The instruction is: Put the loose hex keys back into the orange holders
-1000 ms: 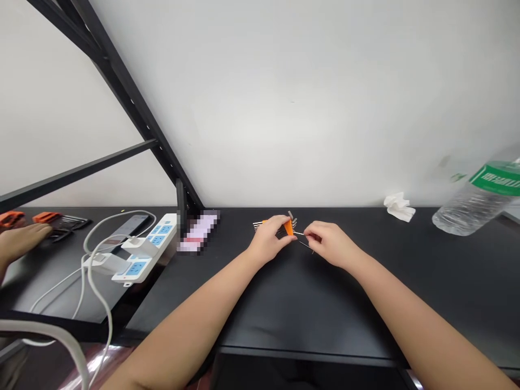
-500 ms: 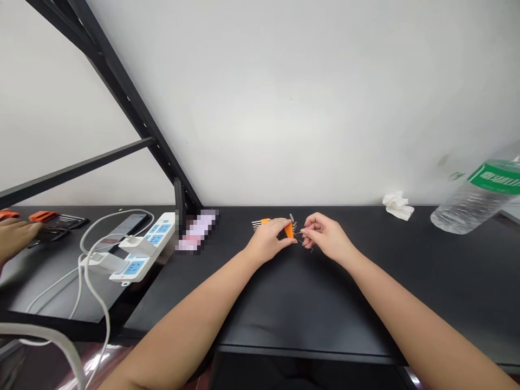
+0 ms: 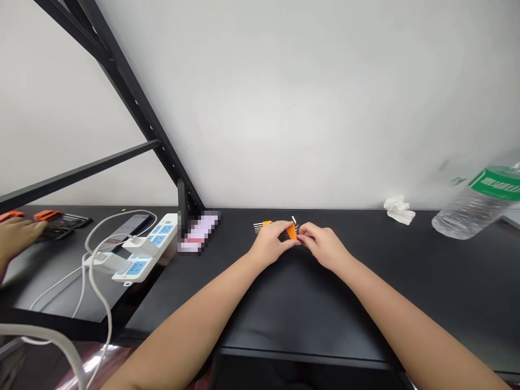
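My left hand (image 3: 271,242) is closed around an orange hex key holder (image 3: 291,231) above the black desk. Several thin metal hex keys (image 3: 258,227) stick out to the left of it, and short bent ends show on its right side. My right hand (image 3: 319,244) pinches a thin hex key right beside the holder's right end; the fingers cover most of that key. Both hands nearly meet at the holder.
Left are a white power strip (image 3: 156,244) with chargers and cables, a phone (image 3: 132,227), a pixelated pink item (image 3: 201,233) and another person's hand (image 3: 18,235) by orange-handled tools. Right are crumpled tissue (image 3: 400,209) and a water bottle (image 3: 467,208). A black metal frame (image 3: 134,97) rises left.
My right hand has moved left and slightly down, bringing the hex key in against the holder. My left hand keeps its hold. The view has shifted slightly.
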The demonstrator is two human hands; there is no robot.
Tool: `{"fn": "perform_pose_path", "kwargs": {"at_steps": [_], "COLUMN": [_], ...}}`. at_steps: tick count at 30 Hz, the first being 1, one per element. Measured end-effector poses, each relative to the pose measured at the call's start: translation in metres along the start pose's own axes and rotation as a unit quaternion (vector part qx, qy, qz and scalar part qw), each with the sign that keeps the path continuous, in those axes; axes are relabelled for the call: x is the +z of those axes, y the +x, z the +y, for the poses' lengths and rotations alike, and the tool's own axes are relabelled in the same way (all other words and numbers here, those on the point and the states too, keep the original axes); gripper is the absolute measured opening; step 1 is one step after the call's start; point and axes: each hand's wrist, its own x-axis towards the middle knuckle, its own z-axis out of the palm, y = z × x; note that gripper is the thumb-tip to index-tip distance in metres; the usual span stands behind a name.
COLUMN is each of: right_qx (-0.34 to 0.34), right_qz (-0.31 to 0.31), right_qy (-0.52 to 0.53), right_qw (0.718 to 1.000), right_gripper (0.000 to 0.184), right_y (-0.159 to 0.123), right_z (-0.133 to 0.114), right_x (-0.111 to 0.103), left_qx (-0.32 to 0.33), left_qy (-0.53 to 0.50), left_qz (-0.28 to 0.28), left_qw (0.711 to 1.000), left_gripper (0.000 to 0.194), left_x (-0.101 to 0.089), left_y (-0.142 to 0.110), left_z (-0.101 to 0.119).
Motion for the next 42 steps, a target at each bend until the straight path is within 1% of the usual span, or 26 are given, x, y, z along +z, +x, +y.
{"fn": "perform_pose_path", "kwargs": {"at_steps": [2, 3, 5, 6, 8, 9, 10, 13, 15, 17, 20, 22, 26, 30, 33, 36, 39, 42], "right_qx": [0.028, 0.051, 0.106, 0.132, 0.169, 0.175, 0.171, 0.122, 0.069, 0.002, -0.090, -0.118, -0.125, -0.105, -0.085, -0.079, -0.075, -0.053], "right_qz": [0.012, 0.012, -0.002, -0.012, -0.031, -0.036, -0.038, -0.035, -0.033, -0.024, 0.002, 0.014, 0.021, 0.015, -0.007, -0.018, -0.005, 0.012], "right_qy": [-0.002, 0.016, 0.100, 0.156, 0.247, 0.267, 0.268, 0.199, 0.139, 0.068, -0.060, -0.126, -0.218, -0.284, -0.241, -0.183, -0.210, -0.240], "right_qw": [1.000, 0.999, 0.989, 0.979, 0.954, 0.947, 0.947, 0.972, 0.987, 0.997, 0.994, 0.985, 0.968, 0.953, 0.967, 0.980, 0.975, 0.969], "right_gripper": [0.012, 0.012, 0.014, 0.014, 0.014, 0.014, 0.014, 0.013, 0.017, 0.021, 0.022, 0.022, 0.023, 0.023, 0.022, 0.021, 0.021, 0.021], "right_y": [0.000, 0.000, 0.001, 0.002, 0.003, 0.003, 0.004, 0.003, 0.002, 0.001, 0.002, 0.003, 0.003, 0.000, -0.002, -0.001, 0.001, 0.003], "right_z": [-0.001, -0.001, 0.000, 0.001, 0.004, 0.006, 0.007, 0.011, 0.012, 0.012, 0.013, 0.014, 0.014, 0.010, 0.006, 0.007, 0.009, 0.010], "right_x": [0.003, 0.005, 0.010, 0.013, 0.018, 0.020, 0.020, 0.016, 0.010, 0.005, 0.002, 0.002, 0.004, 0.005, 0.004, 0.003, 0.004, 0.001], "left_qx": [0.016, 0.028, 0.048, 0.052, 0.042, 0.029, 0.011, -0.045, -0.064, -0.069, -0.080, -0.086, -0.088, -0.103, -0.093, -0.081, -0.081, -0.080], "left_qy": [0.014, 0.024, 0.046, 0.055, 0.068, 0.069, 0.065, 0.006, -0.058, -0.107, -0.131, -0.130, -0.136, -0.120, -0.092, -0.081, -0.076, -0.083], "left_qz": [0.002, -0.001, -0.016, -0.024, -0.037, -0.042, -0.044, -0.046, -0.044, -0.041, -0.039, -0.039, -0.046, -0.045, -0.052, -0.053, -0.049, -0.049], "left_qw": [1.000, 0.999, 0.998, 0.997, 0.996, 0.996, 0.997, 0.998, 0.995, 0.991, 0.987, 0.987, 0.986, 0.986, 0.990, 0.992, 0.993, 0.992], "left_gripper": [0.046, 0.046, 0.046, 0.045, 0.047, 0.050, 0.053, 0.064, 0.066, 0.064, 0.056, 0.052, 0.052, 0.053, 0.052, 0.062, 0.066, 0.058], "left_x": [0.000, 0.001, 0.001, 0.001, 0.000, 0.000, -0.001, -0.001, 0.000, 0.001, 0.001, 0.002, 0.001, 0.000, 0.000, 0.001, 0.003, 0.004], "left_y": [0.000, 0.000, 0.000, -0.001, -0.002, -0.002, -0.002, -0.003, -0.003, -0.004, -0.003, -0.003, -0.003, -0.003, -0.002, -0.002, -0.002, -0.001], "left_z": [-0.001, -0.002, -0.003, -0.003, -0.003, -0.003, -0.003, -0.003, -0.003, -0.003, -0.003, -0.002, 0.002, 0.006, 0.007, 0.005, 0.001, -0.002]}}
